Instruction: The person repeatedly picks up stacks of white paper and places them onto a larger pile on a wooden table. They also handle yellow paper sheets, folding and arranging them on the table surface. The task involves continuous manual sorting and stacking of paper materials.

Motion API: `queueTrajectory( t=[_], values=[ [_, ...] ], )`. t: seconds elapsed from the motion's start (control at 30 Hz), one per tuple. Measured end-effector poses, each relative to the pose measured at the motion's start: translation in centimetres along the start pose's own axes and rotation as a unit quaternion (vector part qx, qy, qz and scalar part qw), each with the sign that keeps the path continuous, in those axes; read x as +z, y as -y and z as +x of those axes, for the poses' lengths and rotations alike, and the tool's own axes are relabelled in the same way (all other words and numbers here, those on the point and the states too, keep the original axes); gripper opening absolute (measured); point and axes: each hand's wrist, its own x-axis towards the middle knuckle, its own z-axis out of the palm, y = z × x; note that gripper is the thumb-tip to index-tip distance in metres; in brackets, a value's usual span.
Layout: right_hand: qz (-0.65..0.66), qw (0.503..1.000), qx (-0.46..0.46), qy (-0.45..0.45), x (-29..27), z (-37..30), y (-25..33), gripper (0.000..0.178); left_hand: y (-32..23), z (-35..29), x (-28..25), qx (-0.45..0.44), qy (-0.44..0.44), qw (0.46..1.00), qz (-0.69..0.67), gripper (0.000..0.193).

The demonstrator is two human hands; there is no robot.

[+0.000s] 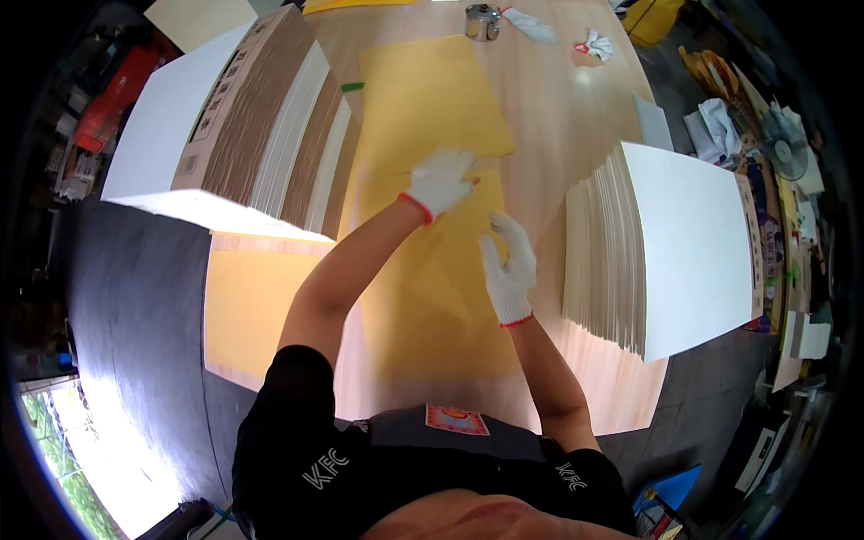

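My left hand [439,183], in a white knit glove with a red cuff, is over the seam between two yellow sheets. Motion smears its fingers, so whether it grips an edge is unclear. The far yellow sheet [430,94] lies flat on the table. The near yellow sheet [432,306] is blurred and stretches toward my body. My right hand [511,270], gloved the same way, is over the near sheet's right edge. Its thumb and fingers are apart, with nothing visible between them.
A tall stack of brown and white boards [261,117] stands at left. Another stack of white boards [688,252] is at right. Another yellow sheet [247,306] lies at the near left. A metal pot [482,22] and loose gloves [531,25] are on the wooden table's [576,108] far side.
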Motion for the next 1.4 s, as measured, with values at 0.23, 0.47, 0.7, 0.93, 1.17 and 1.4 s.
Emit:
queueTrajectory(
  t=[0.23,0.47,0.7,0.93,1.17,1.4],
  values=[
    [-0.017,0.999,0.026,0.02,1.7,1.7,-3.3,0.031,1.6,8.2,3.3,-0.026,0.082,0.987,0.138,0.042],
    [0.126,0.978,0.169,-0.007,3.1,4.0,-6.3,0.034,6.7,8.5,1.3,-0.096,0.068,0.986,-0.116,0.017],
    [0.293,0.907,0.297,-0.058,7.0,11.5,-9.6,0.042,11.5,8.2,3.6,-0.189,0.035,0.808,-0.557,0.013],
    [0.188,0.916,0.34,-0.094,8.1,13.6,-9.6,0.04,11.2,7.0,4.9,-0.054,-0.239,0.924,-0.294,0.052],
    [0.228,0.899,0.373,0.033,6.8,15.6,-11.4,0.045,7.5,6.1,3.7,0.036,-0.063,0.997,0.02,0.043],
    [0.18,0.918,0.349,0.053,7.7,15.3,-11.1,0.045,8.2,8.1,5.2,-0.106,-0.038,0.994,-0.013,0.038]
  ],
)
